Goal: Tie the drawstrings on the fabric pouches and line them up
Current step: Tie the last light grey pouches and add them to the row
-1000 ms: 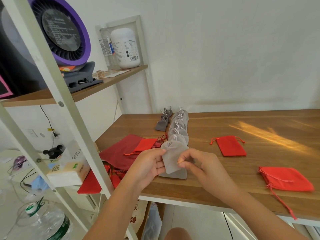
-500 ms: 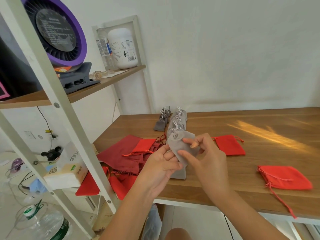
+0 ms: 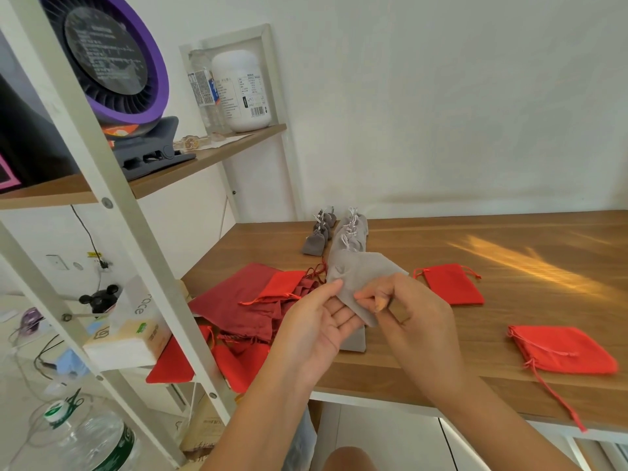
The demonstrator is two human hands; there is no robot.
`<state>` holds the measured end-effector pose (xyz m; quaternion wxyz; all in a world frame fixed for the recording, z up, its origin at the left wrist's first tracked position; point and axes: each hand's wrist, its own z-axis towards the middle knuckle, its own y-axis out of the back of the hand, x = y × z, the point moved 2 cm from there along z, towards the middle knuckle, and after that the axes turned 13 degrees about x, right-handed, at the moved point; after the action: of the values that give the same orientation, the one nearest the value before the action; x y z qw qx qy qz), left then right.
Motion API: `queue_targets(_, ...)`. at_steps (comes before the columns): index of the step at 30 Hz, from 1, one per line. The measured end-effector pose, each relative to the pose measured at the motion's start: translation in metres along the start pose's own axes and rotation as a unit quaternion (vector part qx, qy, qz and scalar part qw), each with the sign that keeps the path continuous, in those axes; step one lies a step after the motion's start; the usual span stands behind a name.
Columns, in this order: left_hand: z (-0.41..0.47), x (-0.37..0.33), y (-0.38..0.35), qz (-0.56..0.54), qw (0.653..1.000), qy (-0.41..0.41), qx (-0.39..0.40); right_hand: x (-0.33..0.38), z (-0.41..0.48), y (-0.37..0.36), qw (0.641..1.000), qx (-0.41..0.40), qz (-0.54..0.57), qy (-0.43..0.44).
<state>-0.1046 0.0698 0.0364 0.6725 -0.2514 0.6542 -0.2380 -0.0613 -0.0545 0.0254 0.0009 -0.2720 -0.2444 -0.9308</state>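
A white shelf frame [image 3: 112, 212] stands far to the left of the grey pouch [image 3: 360, 273], carrying a purple fan [image 3: 112, 59] and a white bottle [image 3: 241, 91] on a board above the pouch's level, with a tissue pack [image 3: 132, 338] lower down. Closer to the grey pouch on its left, a heap of dark red pouches [image 3: 234, 300] lies on the wooden table [image 3: 475, 239] and spills over the near edge, a bright red pouch [image 3: 282, 287] resting on top of the heap. The left hand [image 3: 319, 328] is palm up at the grey pouch's lower left, its fingers stretched beneath the fabric and its thumb pressed onto the left edge, so it pinches the cloth. The grey pouch itself is lifted above the table, flat and tilted, its mouth towards the hands. Behind it, two rows run away towards the wall: small dark grey pouches [image 3: 317, 237] and, just right of them, a line of tied light grey pouches [image 3: 351, 232]. The right hand [image 3: 407, 307] is at the grey pouch's lower right, fingers curled, gripping the fabric near its lower corner. To the right of the grey pouch lies a flat red pouch [image 3: 452, 283], and well apart, farther right and nearer the table's front edge, a second red pouch [image 3: 560, 348] trails its cord over the edge.
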Motion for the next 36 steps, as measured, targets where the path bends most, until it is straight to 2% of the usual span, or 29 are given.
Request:
queue_targets(4,0.004,-0.007,0.009,0.002,0.999,-0.018,-0.038,-0.006,-0.014,-0.010,0.982,0.160,0.086,-0.058)
queue_targets(8,0.003,-0.017,0.020,0.063,0.995,-0.045,-0.060,-0.012,-0.041,-0.018,0.932,0.340,0.088,-0.087)
queue_targets(10,-0.001,-0.023,0.025,0.114,0.990,-0.055,-0.061,-0.013,-0.051,-0.016,0.913,0.379,0.097,-0.113)
queue_targets(13,-0.006,-0.026,0.035,0.222,0.974,-0.017,-0.053,-0.017,-0.050,0.000,0.918,0.328,0.118,-0.188)
queue_targets(17,-0.009,-0.016,0.057,0.331,0.937,0.104,-0.045,-0.033,-0.040,0.028,0.934,0.239,0.099,-0.248)
queue_targets(20,-0.011,-0.006,0.069,0.338,0.929,0.148,-0.036,-0.046,-0.044,0.045,0.934,0.238,0.061,-0.260)
queue_targets(24,-0.012,-0.003,0.072,0.385,0.912,0.140,-0.038,-0.067,-0.052,0.060,0.928,0.245,-0.007,-0.280)
queue_targets(26,-0.011,-0.003,0.071,0.420,0.897,0.133,-0.042,-0.077,-0.056,0.062,0.929,0.260,-0.071,-0.255)
queue_targets(27,-0.011,-0.002,0.071,0.454,0.880,0.128,-0.050,-0.079,-0.059,0.062,0.925,0.279,-0.106,-0.237)
queue_targets(31,-0.009,0.002,0.069,0.642,0.756,0.071,-0.109,-0.075,-0.067,0.060,0.883,0.369,-0.189,-0.218)
queue_targets(36,-0.007,0.007,0.059,0.736,0.669,0.037,-0.098,-0.073,-0.071,0.061,0.869,0.386,-0.221,-0.217)
